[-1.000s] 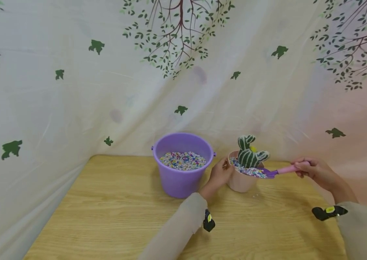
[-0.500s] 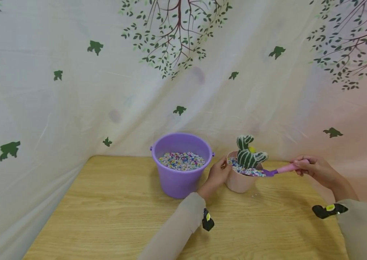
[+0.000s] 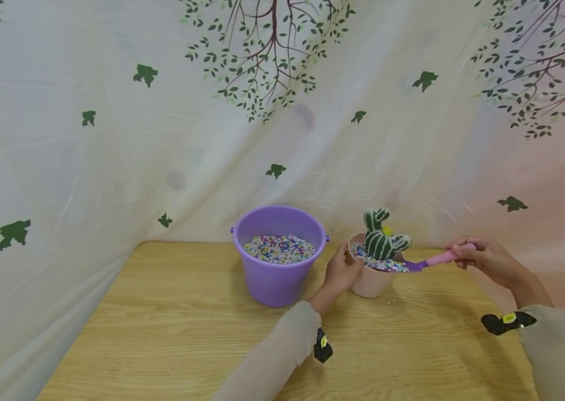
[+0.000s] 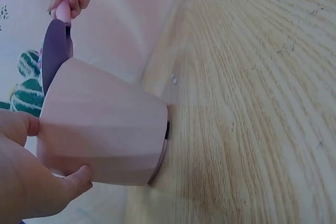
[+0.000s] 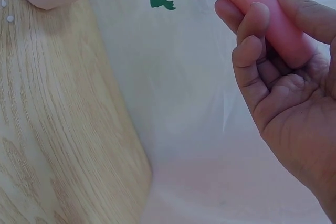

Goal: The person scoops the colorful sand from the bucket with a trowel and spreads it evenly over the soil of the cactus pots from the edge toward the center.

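My left hand point(image 3: 340, 272) holds the left side of a pale pink flower pot point(image 3: 371, 284) near its rim, the thumb pressed on the front wall. A green-and-white knitted cactus point(image 3: 378, 245) with a yellow bit stands in the pot among small multicoloured beads point(image 3: 369, 260). With my right hand point(image 3: 490, 264) I grip the pink handle of a toy shovel point(image 3: 440, 259). Its purple blade point(image 4: 54, 51) lies over the pot's right rim, loaded with beads. In the right wrist view the fingers curl round the handle point(image 5: 262, 11).
Left of the pot stands a purple bucket point(image 3: 276, 285), partly filled with multicoloured beads point(image 3: 279, 249). A couple of white beads point(image 4: 173, 79) lie on the wooden table point(image 3: 172, 323) beside the pot. Behind the table hangs a cloth point(image 3: 212, 139) printed with branches and birds.
My left hand has shifted slightly on the pot, its thumb now further across the front wall. The right hand and shovel keep nearly the same place at the rim.
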A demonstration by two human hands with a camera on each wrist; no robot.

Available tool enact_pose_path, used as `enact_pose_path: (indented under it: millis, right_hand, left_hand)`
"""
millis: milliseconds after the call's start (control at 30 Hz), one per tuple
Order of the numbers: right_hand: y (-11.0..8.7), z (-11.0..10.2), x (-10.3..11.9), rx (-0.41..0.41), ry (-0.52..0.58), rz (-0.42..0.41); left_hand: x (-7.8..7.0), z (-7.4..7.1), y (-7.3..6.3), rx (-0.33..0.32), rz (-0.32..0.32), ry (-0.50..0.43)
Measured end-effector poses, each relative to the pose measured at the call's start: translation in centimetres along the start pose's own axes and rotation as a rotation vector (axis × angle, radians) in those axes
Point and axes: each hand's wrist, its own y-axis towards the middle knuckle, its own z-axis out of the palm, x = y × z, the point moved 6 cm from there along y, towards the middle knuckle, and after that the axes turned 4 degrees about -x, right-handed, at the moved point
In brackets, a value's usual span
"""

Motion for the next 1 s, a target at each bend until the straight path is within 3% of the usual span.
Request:
enact_pose_path:
  millis: [167, 367, 700, 1000]
  right_hand:
    - [0.0, 0.0, 0.1, -0.004, -0.007, -0.002]
    - [0.3, 0.0, 0.6, 0.021, -0.028, -0.013]
    - [0.5, 0.2, 1.0, 0.039, -0.027, -0.016]
    - [0.7, 0.0, 1.2, 0.0, -0.112, -0.002]
  left_hand:
    - [-0.1, -0.7, 0.3, 0.032, 0.033, 0.013]
    - [-0.7, -1.4, 0.1, -0.003, 0.099, -0.016]
    - [-0.7, -1.1, -1.0, -0.004, -0.002, -0.049]
    - [-0.6, -1.3, -0.6, 0.011, -0.027, -0.073]
